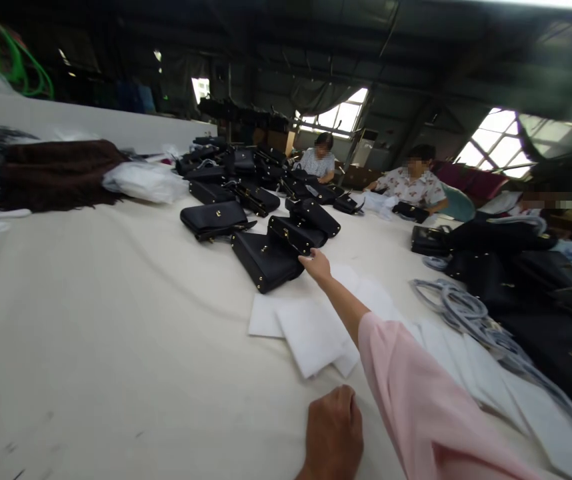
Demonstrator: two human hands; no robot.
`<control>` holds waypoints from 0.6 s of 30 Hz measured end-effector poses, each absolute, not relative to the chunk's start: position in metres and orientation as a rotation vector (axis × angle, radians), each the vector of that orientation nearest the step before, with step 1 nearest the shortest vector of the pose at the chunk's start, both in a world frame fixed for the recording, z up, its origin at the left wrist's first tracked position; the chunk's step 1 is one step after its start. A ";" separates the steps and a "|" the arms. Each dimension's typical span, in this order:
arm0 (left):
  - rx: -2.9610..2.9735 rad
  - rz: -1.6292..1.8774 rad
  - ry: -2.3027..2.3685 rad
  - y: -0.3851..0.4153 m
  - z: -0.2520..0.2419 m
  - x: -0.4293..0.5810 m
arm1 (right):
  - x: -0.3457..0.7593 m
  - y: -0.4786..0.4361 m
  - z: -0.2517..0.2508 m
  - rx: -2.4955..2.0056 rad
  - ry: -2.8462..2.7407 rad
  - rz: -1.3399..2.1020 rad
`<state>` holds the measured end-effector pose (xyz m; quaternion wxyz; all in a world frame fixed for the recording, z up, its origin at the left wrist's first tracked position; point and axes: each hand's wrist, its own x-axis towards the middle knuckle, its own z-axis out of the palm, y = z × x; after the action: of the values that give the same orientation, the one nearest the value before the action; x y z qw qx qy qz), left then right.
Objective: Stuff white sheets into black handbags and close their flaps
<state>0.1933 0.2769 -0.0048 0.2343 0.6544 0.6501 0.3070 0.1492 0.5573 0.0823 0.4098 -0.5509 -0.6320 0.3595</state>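
My right hand [317,265], at the end of a pink sleeve, stretches across the table with its fingers pinched at the lower corner of a black handbag [293,235] with gold fittings. That bag leans over another black handbag [265,257] lying in front of it. My left hand [335,425] rests near me on the white table, curled into a fist, with nothing showing out of it. Between the two hands lie white foam sheets [311,333], overlapping each other under my right forearm.
Many black bags [236,167] are heaped farther back. More black bags [506,280] and coiled grey cords [453,303] lie on the right. Brown cloth [61,170] and clear plastic wrap [146,181] lie at the left. Co-workers [411,183] sit across the table.
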 end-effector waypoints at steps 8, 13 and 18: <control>1.785 0.789 1.790 0.281 -0.002 0.193 | 0.119 0.563 0.095 -1.294 -1.477 1.045; 1.780 0.854 1.822 0.279 0.001 0.192 | 0.167 0.500 0.190 -0.951 -1.589 0.734; 1.648 1.027 1.748 0.284 0.007 0.185 | 0.274 0.388 0.262 -0.970 -1.705 0.065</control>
<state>0.1851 0.2837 0.0072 0.2614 0.6088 0.6458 0.3794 0.2741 0.3879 0.2616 0.5559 -0.4108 -0.7221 0.0277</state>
